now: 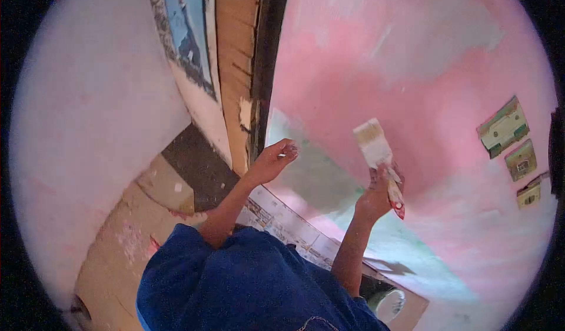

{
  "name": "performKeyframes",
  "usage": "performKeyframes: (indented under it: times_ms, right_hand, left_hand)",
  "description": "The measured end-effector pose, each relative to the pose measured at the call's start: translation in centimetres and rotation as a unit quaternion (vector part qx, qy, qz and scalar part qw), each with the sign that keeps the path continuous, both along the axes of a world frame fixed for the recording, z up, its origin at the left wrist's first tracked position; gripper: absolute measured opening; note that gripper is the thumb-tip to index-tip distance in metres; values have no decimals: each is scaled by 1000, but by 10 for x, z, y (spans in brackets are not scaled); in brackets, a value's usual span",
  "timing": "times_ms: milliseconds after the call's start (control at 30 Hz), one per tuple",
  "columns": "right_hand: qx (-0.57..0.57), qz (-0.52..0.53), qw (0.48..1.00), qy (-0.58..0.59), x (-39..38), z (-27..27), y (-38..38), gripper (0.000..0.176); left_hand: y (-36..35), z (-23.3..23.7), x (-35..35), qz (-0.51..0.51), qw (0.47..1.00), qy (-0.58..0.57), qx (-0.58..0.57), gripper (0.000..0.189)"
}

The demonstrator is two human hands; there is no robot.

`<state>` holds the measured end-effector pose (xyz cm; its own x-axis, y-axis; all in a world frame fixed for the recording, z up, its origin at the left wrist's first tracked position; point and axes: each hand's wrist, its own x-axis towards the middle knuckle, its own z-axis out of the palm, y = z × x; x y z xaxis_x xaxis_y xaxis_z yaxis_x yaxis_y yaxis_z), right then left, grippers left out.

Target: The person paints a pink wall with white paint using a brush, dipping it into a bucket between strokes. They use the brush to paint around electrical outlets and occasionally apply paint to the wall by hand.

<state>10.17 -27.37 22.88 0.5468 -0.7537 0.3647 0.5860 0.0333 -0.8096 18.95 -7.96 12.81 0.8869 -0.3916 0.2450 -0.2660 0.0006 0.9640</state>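
My right hand [379, 193] grips a wide flat paintbrush [375, 148], its bristles up and its red-tipped handle end pointing down below the fingers. Whitish paint covers much of the brush. Behind it is a wall [353, 84] of patchy pink, with greyish and pale green areas. My left hand [275, 159] is held up near the dark edge of the door frame [262, 78]. Its fingers are curled in, paint marks show on the fingertips, and no object shows in them.
Electrical switch plates [504, 128] are fixed to the wall at right. Down by my right side stands a paint-stained bucket [389, 305]. A blue picture [188, 31] hangs beyond the door frame. A dark patch [200, 166] lies on the brown, paint-spotted floor [118, 266].
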Motion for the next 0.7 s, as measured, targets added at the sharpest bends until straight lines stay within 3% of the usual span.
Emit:
performKeyframes:
  times_ms: [33,67,167,233,300,367,433,500,633,700]
  right_hand:
    - [1,-14,1000,-4,12,7,18,17]
    - [-148,-68,985,52,21,11,30,15]
    - [-223,-62,972,50,53,2,64,24]
    - [-504,-50,862,-12,68,-8,70,25]
    - [-538,-24,842,-11,80,-15,81,28]
    - [-672,20,739,47,85,-22,93,31]
    - [-691,58,713,105,88,-29,101,34]
    - [-748,99,640,149,97,-41,109,37]
    - [-775,64,615,129,131,-58,120,28]
    - [-680,46,713,166,150,-54,108,24]
  left_hand:
    - [11,3,14,8,1000,9,-9,24]
    - [19,5,23,1,1000,-9,-5,22]
    - [45,6,49,-21,999,31,-39,18]
    - [50,-13,64,-14,998,43,-43,17]
    - [61,-35,76,-10,998,51,-46,16]
    - [72,-57,83,-2,1000,22,-14,15]
    - [80,-61,82,-12,999,49,-11,18]
    - [86,-64,82,-19,997,74,-12,20]
    - [98,-80,89,-37,998,44,16,21]
    - [102,-85,92,-35,999,14,33,22]
